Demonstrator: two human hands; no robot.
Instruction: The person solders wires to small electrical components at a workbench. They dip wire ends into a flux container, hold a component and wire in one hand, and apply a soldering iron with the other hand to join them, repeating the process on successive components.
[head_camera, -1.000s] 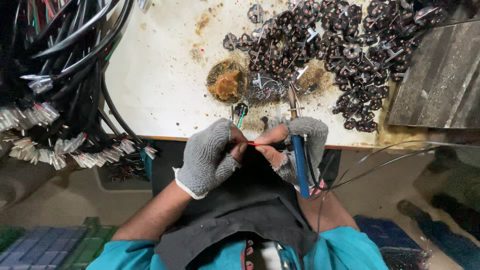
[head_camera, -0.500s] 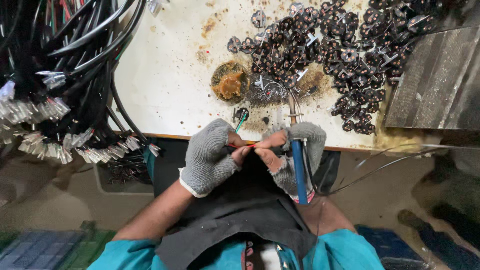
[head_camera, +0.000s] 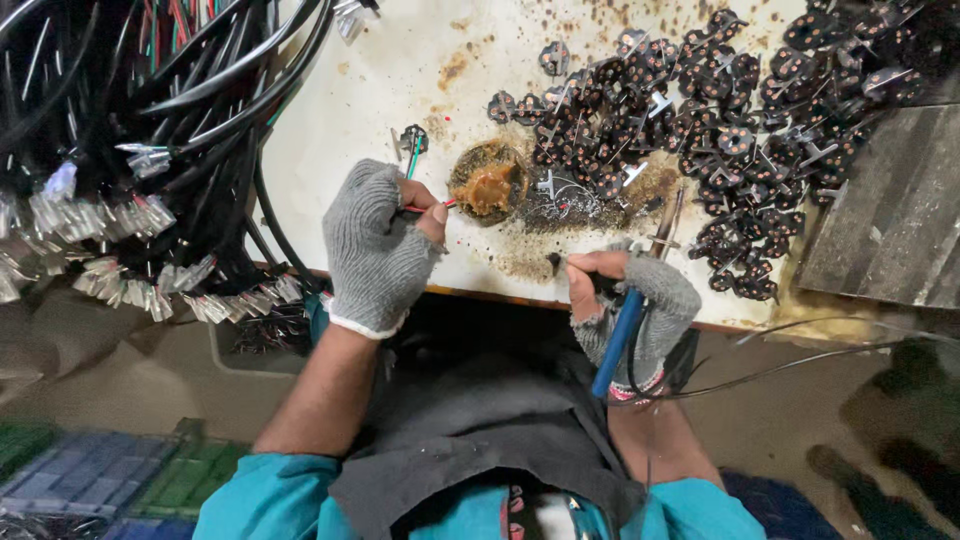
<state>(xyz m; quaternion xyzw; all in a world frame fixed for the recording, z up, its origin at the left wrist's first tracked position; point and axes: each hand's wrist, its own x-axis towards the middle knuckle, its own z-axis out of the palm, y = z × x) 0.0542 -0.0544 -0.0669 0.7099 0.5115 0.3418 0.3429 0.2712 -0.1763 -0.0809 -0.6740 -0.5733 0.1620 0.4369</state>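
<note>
1. Both gloved hands, pinched together at the table edge half a second ago, are now parting: the left hand (head_camera: 378, 245) is reaching up over the tabletop while the right hand (head_camera: 632, 305) is staying near the edge.
2. Left thumb and forefinger are closing tightly on a thin red wire (head_camera: 425, 208), its tip pointing toward the round flux tin (head_camera: 488, 182).
3. That small tin is holding a brown, amber-coloured paste and is sitting on the stained white table (head_camera: 340, 130), just beside the wire's end.
4. Right fingers are wrapping fully around the blue-handled soldering iron (head_camera: 628, 320), its metal tip angling up toward the pile of dark round parts (head_camera: 700, 110).
5. Those parts are lying loose across the table's far right, touching one another, next to a grey slab (head_camera: 890, 230).
6. Bundles of black cables with metal terminals (head_camera: 130, 200) are crowding the left side, overhanging the table edge.
7. Open room is remaining only in the bare strip between the cables and the tin.
</note>
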